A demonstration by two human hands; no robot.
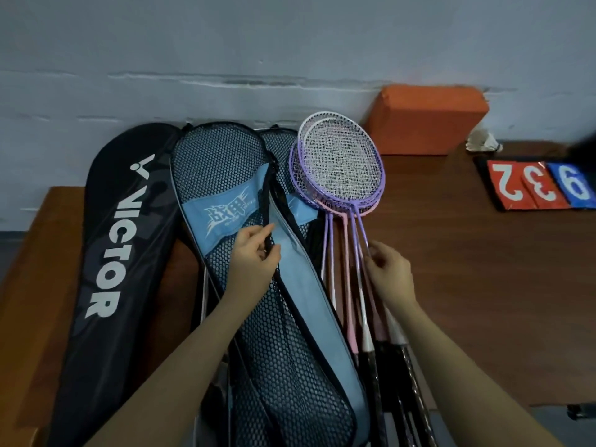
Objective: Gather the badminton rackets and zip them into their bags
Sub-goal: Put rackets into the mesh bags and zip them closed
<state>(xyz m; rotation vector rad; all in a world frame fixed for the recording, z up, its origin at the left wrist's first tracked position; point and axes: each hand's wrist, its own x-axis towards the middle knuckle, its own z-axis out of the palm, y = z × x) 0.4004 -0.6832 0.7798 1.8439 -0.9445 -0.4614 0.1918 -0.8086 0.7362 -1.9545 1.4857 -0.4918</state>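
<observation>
Rackets (342, 169) heads toward wall, handles toward person; right hand (388, 272) pinching shaft.

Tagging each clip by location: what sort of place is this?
Probably a sports hall's equipment corner or storeroom: a flip scoreboard and a shuttlecock sit on a wooden table against a plain painted wall, beside rackets and racket bags.
</observation>
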